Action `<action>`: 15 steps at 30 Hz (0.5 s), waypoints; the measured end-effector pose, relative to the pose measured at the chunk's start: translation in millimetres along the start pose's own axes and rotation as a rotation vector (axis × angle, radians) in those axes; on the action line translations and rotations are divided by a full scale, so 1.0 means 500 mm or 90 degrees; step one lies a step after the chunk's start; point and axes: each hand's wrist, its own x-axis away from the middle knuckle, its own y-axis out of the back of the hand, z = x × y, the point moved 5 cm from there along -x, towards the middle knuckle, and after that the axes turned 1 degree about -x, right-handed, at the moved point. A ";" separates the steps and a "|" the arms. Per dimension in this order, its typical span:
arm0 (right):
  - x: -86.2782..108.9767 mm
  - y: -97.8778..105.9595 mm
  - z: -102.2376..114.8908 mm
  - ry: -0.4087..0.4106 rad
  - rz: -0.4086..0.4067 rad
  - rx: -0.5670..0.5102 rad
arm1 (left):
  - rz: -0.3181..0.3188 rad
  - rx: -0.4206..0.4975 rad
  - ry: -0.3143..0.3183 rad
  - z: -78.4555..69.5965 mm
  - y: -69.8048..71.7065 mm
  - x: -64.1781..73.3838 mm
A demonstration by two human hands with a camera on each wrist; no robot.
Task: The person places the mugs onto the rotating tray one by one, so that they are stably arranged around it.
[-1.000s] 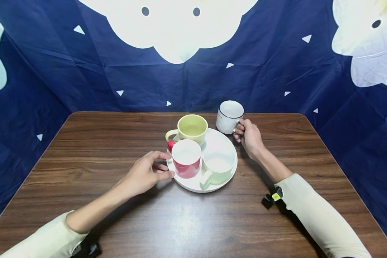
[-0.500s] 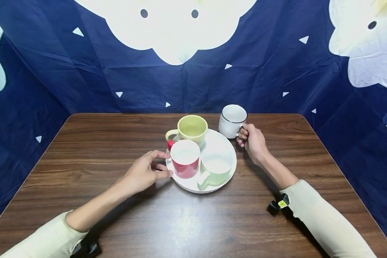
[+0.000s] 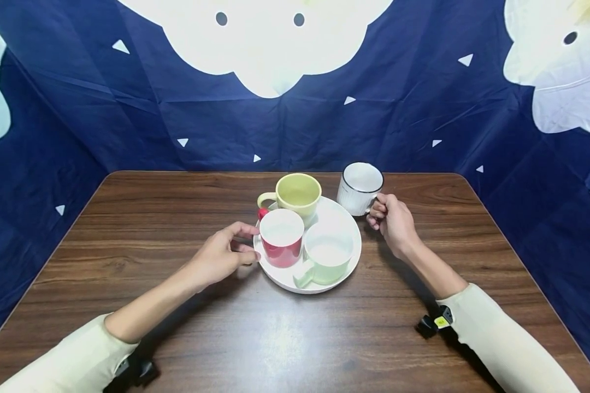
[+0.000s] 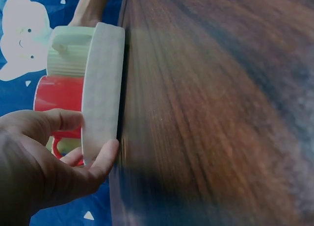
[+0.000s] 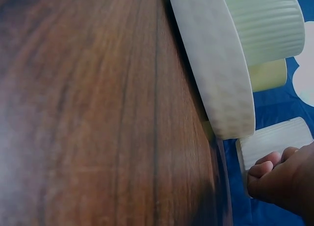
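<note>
A round white plate (image 3: 352, 229) with a deep side wall bears a yellow-green mug (image 3: 300, 192), a red mug (image 3: 282, 252) with a white inside, and a pale green mug (image 3: 328, 262). My left hand (image 3: 220, 252) grips the plate's left edge beside the red mug; in the left wrist view one fingertip (image 4: 109, 146) presses the outer wall and another reaches the rim. My right hand (image 3: 394, 221) holds a white ribbed mug (image 3: 356, 197) with a dark rim by its handle, upright at the plate's far right edge. Fingers curl round that handle, partly hiding it.
All this is on a brown wood-grain table (image 3: 128, 229). A dark blue cloth (image 3: 216, 125) with white cloud shapes hangs behind its far edge. A small black device (image 3: 426, 326) is attached at the right sleeve.
My right hand has brought the white mug rightward and nearer. The plate has turned slightly clockwise, its pale green mug's handle swinging left, with my left hand staying at its edge.
</note>
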 end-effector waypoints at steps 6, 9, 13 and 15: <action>0.014 0.008 0.007 0.009 -0.002 0.000 | 0.011 0.048 0.003 -0.006 -0.001 -0.006; 0.020 0.012 0.010 0.014 -0.004 -0.004 | 0.013 0.052 0.007 -0.008 0.000 -0.010; 0.028 0.017 0.014 0.017 -0.004 -0.016 | 0.014 0.054 0.012 -0.006 0.001 -0.018; 0.032 0.019 0.017 0.019 -0.003 -0.020 | 0.016 0.062 0.013 -0.004 0.001 -0.021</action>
